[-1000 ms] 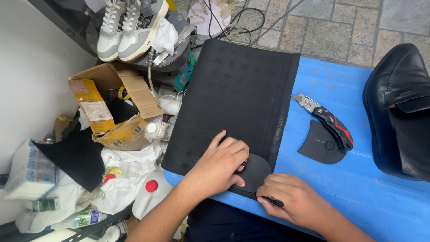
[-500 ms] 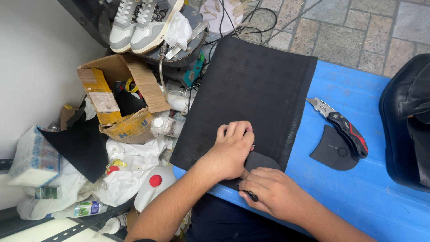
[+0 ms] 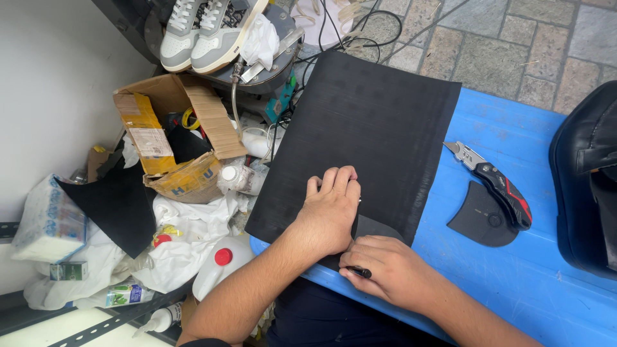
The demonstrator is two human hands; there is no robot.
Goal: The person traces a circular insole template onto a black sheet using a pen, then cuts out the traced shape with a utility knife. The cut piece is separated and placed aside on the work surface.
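While the left hand (image 3: pixel 331 215) presses flat, open, the right hand (image 3: pixel 385 270) grips a pen (image 3: pixel 360 272) lying crosswise on the rubber sheet (image 3: pixel 366 135).

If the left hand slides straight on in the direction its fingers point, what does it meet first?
The left hand points up the black rubber sheet. It would likely cross only bare sheet up to its far edge; the utility knife lies off to the side.

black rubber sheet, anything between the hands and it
Only a small dark heel-shaped piece lies on the black rubber sheet; the left hand presses flat beside it, and the right hand holds a black pen at its edge.
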